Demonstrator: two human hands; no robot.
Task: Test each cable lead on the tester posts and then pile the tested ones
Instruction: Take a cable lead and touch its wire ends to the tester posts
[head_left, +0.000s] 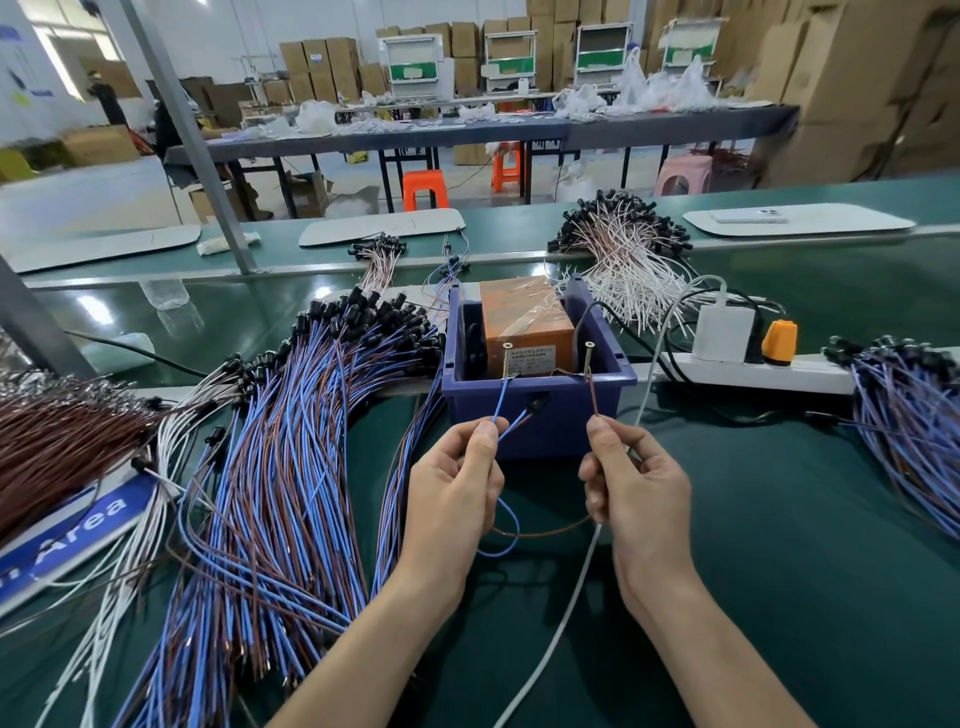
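Note:
A blue bin (540, 410) holds an orange tester box (524, 317) with two upright screw posts. My left hand (452, 488) pinches a blue lead (500, 402) whose bare tip touches the left post (506, 358). My right hand (634, 483) pinches the brown lead (593, 397), its tip at the foot of the right post (589, 358). Both leads loop down between my hands and join. A black connector (537, 402) hangs in front of the bin. A big pile of blue and brown cables (291, 457) lies to the left.
Another blue-brown cable pile (909, 431) lies at the right. White-wire cables (628, 260) are heaped behind the bin. A white power strip (763, 374) with a charger and orange plug sits right of the bin. A white cord (566, 618) runs across the green mat.

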